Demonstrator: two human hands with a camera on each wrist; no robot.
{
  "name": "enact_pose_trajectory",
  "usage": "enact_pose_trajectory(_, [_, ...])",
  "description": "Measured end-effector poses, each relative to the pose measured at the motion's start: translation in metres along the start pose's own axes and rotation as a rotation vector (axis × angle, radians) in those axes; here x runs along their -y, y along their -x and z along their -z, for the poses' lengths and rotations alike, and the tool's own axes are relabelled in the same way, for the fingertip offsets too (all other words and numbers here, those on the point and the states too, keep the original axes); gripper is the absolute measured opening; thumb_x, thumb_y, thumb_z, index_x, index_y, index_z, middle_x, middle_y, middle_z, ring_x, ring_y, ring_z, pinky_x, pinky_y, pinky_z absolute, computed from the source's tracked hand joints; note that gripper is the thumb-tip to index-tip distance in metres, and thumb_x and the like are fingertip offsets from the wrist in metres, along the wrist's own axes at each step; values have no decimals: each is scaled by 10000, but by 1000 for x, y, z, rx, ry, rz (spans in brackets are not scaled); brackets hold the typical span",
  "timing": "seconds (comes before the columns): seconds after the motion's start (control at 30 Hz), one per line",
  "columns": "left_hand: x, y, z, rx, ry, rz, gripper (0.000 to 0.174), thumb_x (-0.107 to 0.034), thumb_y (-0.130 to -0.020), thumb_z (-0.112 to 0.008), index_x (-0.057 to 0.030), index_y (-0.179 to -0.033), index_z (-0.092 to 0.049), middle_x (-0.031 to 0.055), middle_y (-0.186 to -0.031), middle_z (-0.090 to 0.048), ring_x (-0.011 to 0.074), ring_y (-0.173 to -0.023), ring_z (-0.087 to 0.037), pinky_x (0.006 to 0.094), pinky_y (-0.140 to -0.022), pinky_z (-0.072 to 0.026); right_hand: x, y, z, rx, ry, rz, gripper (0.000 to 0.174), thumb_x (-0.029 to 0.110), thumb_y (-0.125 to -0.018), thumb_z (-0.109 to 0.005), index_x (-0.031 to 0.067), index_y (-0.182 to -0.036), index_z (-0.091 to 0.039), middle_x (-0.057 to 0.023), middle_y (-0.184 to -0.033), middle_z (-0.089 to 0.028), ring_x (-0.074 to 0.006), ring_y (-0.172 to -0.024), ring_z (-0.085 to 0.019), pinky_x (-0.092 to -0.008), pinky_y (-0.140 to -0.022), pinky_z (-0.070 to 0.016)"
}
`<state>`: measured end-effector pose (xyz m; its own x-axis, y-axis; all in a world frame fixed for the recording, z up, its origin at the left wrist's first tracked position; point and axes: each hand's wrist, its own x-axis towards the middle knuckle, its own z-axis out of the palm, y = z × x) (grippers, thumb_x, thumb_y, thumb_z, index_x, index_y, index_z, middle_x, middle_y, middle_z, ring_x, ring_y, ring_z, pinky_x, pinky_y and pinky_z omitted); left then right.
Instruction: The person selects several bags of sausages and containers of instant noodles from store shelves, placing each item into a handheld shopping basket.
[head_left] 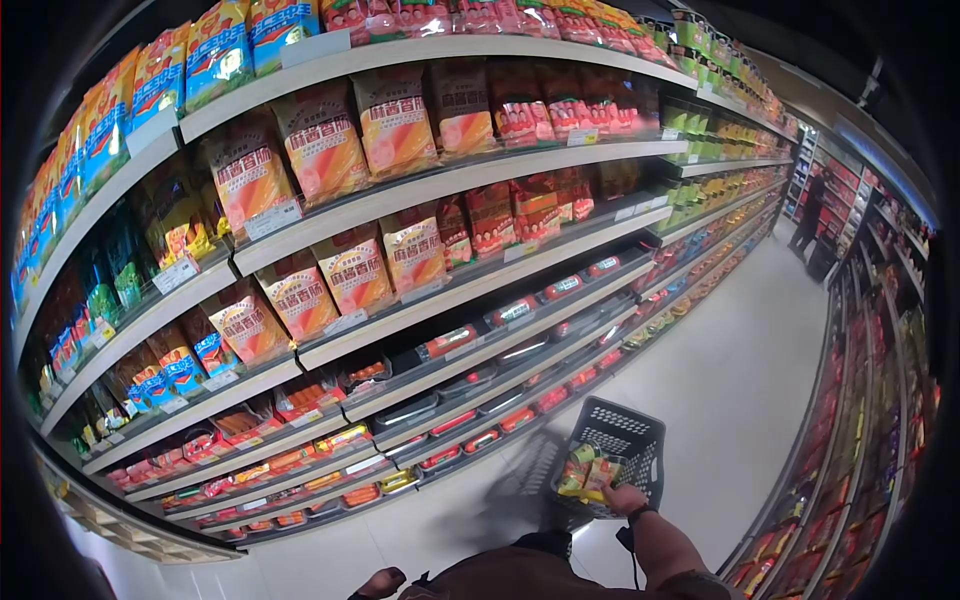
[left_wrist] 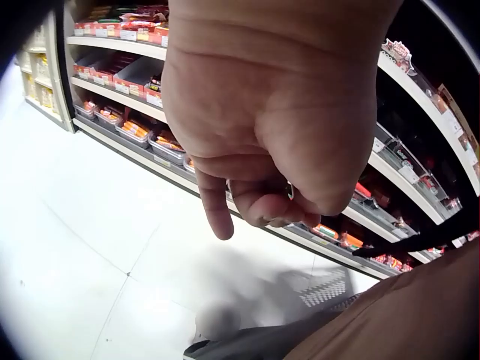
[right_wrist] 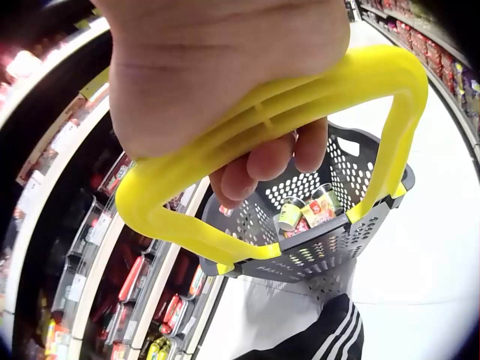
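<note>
My right hand (right_wrist: 232,90) grips the yellow handle (right_wrist: 375,75) of a dark perforated shopping basket (right_wrist: 322,251), fingers curled round the bar. In the head view the right hand (head_left: 627,498) is at the near side of the basket (head_left: 640,435). Several small packages (right_wrist: 319,210) lie inside, green, yellow and red. My left hand (left_wrist: 262,127) hangs low at my side, holding nothing, its fingers loosely curled with one finger pointing down; in the head view this hand (head_left: 382,583) shows at the bottom edge.
Tall shelves (head_left: 470,170) of bagged snacks and packed sausages run along the left. More shelves (head_left: 850,430) line the right. The pale floor (head_left: 720,380) of the aisle stretches between them. A person in dark clothes (head_left: 811,208) stands far down the aisle.
</note>
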<state>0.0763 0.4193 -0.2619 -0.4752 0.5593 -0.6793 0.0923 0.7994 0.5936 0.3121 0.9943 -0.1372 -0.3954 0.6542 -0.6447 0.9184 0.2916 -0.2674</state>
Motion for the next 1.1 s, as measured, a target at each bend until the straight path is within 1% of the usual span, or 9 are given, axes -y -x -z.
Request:
enact_pose_trajectory(0.1, [-18,1,9,-55,-10,-69,252,-248,-893,-535,-61,-1008,-659,61,-944,-673,196,-915,-610,335,-847,-473,-2,-14,-4,37,-35,0,585,538,-842,-413,48,-1006,-687,-165,-943,-697,-311,-944,-657,-383,-849,-489])
enact_pose_trajectory(0.23, [-70,-7,59,-285,137,-164,187,-158,-891,-509,-38,-968,-630,134,-877,-667,235,-850,-632,344,-793,-486,3,-10,4,-17,5,58,577,507,-839,-408,36,-1053,-664,-223,-1072,-649,-361,-1021,-618,-411,-910,-467])
enact_pose_trajectory(0.3, [-128,-2,107,-463,-21,-318,194,-176,-904,-506,-32,-969,-619,142,-891,-665,242,-858,-637,348,-786,-484,13,-4,14,-76,39,30,567,492,-837,-404,41,-1061,-665,-224,-1076,-647,-359,-1029,-616,-415,-916,-468])
enact_pose_trajectory(0.5, [-332,31,215,-841,-29,-379,180,-153,-921,-500,-8,-950,-604,156,-844,-634,269,-794,-627,345,-743,-485,-7,-62,9,-58,37,84,602,509,-851,-364,45,-1099,-655,-233,-1082,-644,-380,-1056,-604,-430,-938,-459])
enact_pose_trajectory(0.63, [-432,24,261,-1008,56,-680,146,-124,-918,-546,0,-965,-606,122,-837,-625,231,-812,-615,319,-738,-470,-30,-123,-12,-87,4,116,591,462,-928,-279,11,-960,-660,-248,-985,-655,-395,-945,-628,-464,-848,-481])
enact_pose_trajectory(0.7, [-484,24,276,-1161,-78,-777,146,-107,-913,-550,-7,-1009,-596,115,-914,-619,216,-884,-604,308,-770,-465,-39,-143,-13,-150,135,327,572,448,-916,-313,-5,-934,-661,-235,-934,-668,-382,-909,-645,-466,-817,-491])
enact_pose_trajectory(0.9, [-555,-28,315,-1404,92,-893,316,-67,-884,-537,-23,-1198,-537,141,-1156,-546,238,-1060,-559,308,-891,-454,-8,-105,44,-137,-58,251,510,383,-884,-370,-21,-878,-682,-273,-895,-654,-427,-890,-630,-476,-819,-490])
enact_pose_trajectory(1.0, [-563,-52,325,-1421,253,-888,411,-45,-879,-522,12,-1284,-482,154,-1232,-524,228,-1134,-537,318,-949,-444,-35,-146,25,-217,253,635,479,345,-908,-358,-20,-861,-664,-268,-916,-652,-443,-894,-618,-487,-828,-485])
enact_pose_trajectory(1.1, [-572,-64,325,-1454,304,-862,433,-46,-886,-518,33,-1305,-447,171,-1264,-517,232,-1160,-528,326,-965,-440,-10,-115,58,-94,-64,291,501,373,-908,-360,-17,-923,-675,-275,-937,-647,-435,-931,-616,-461,-864,-478])
